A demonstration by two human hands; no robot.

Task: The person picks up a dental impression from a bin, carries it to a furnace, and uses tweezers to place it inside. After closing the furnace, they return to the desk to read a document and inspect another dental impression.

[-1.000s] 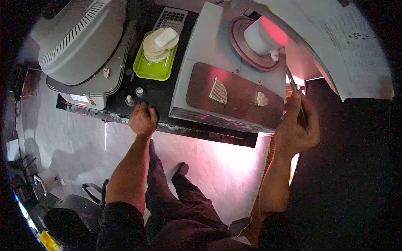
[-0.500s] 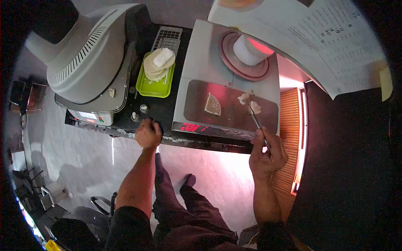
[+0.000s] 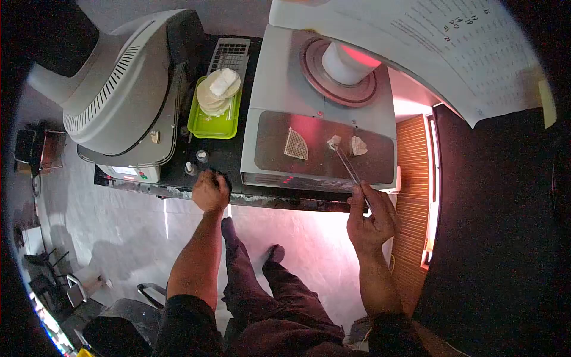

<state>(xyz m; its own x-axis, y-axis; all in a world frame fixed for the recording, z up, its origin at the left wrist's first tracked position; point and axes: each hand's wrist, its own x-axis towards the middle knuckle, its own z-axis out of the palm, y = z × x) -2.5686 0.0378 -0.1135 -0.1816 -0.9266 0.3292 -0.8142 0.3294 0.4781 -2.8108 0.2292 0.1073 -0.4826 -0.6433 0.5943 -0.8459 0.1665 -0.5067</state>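
Note:
My right hand pinches slim metal tweezers over the dark plate of a white machine. The tweezer tips are at a small whitish lump. To its right sits a second pale lump, and on the left of the plate lies a quarter-round, pale mesh piece. My left hand is closed at the black counter's front edge, against something dark by its fingers; what it holds, if anything, I cannot tell. Just behind it stand two small bottles, one white-capped and one grey-topped.
A grey domed machine with a small screen fills the left. Behind the bottles, a green tray holds stacked round pads and a white block. A white cylinder stands on a round base. A handwritten sheet overhangs the right.
The tweezers have shifted left with the small lump at their tips, which is now farther from the second lump. My left hand stays at the counter edge. The view has turned slightly.

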